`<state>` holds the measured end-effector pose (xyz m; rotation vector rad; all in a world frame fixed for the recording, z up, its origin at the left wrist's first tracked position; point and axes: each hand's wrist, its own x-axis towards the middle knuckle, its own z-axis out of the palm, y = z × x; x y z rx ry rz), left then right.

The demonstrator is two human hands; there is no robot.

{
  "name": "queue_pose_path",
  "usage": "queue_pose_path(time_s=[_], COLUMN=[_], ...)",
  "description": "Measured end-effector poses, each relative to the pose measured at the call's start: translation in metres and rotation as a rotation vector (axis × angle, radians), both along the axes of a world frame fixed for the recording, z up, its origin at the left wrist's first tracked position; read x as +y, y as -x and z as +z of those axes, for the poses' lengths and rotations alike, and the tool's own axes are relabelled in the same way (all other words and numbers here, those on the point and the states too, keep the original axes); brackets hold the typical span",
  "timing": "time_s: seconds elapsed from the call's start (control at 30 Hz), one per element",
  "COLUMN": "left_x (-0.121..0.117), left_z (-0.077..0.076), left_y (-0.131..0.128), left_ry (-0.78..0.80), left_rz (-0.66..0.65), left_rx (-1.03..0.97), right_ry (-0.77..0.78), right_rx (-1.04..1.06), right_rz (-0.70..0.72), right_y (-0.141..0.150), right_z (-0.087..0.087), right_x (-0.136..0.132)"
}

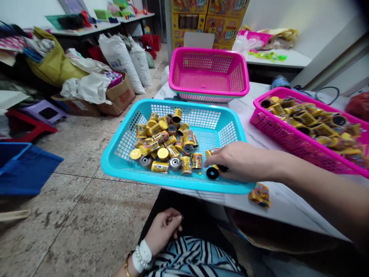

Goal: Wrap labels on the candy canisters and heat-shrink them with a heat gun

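Right hand (235,161): reaching into right front part of turquoise basket (161,182), bent down over a black-ended jar (212,172); touching, but cannot tell whether gripping, with thumb partly hidden.
Left hand (165,227): lying on lap, below near rim of turquoise basket; half open, loosely curled.
Yellow jars (173,152): heaped inside turquoise basket, mostly left and middle; tipped at various angles, some showing dark ringed ends.
Orange-yellow pack (260,194): lying on white tabletop (291,203), just beside right front corner of turquoise basket.
Full pink basket (266,122): standing right of turquoise basket, piled with similar jars.
Other pink basket (207,92): set just behind turquoise basket, nested over a teal one.
Printed cartons (221,29): stacked well behind turquoise basket.
Blue bin (31,169): well left of turquoise basket, off the table.
White sacks (119,57): on floor, beyond back left of turquoise basket.
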<state>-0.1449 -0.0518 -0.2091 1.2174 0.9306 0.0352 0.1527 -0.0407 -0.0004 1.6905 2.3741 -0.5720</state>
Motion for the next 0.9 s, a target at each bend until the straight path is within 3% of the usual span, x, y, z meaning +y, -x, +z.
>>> queue_pose_path(time_s=[0.13,0.27,0.4,0.5,0.6,0.7,0.8,0.9], left_x=[-0.010,-0.012,-0.013,-0.017,-0.023,-0.031,-0.037,-0.039], left_z=[0.000,0.007,0.027,0.051,0.076,0.096,0.106,0.106], left_y=[0.001,-0.005,-0.027,-0.055,-0.089,-0.123,-0.156,-0.183], left_ry=[0.039,0.017,0.005,-0.108,-0.441,-0.829,-1.172,-1.411], left_rz=[0.013,-0.028,-0.154,-0.301,-0.441,-0.527,-0.532,-0.552], left_rx=[-0.024,-0.052,-0.118,-0.221,-0.370,-0.523,-0.496,-0.364], right_ry=[-0.174,-0.167,-0.107,-0.028,-0.172,-0.374,-0.295,-0.150], right_rx=[0.320,0.619,0.957,1.073,0.857,0.423,0.039,-0.173], right_rz=[-0.152,-0.445,-0.867,-1.113,-1.323,-1.324,-1.198,-1.161], right_y=[-0.014,-0.031,-0.030,-0.024,-0.026,-0.039,-0.055,-0.065], right_z=[0.021,0.029,0.001,-0.031,-0.053,-0.063,-0.068,-0.072], right_x=[-0.030,-0.097,-0.168,-0.200,-0.206,-0.195,-0.177,-0.160])
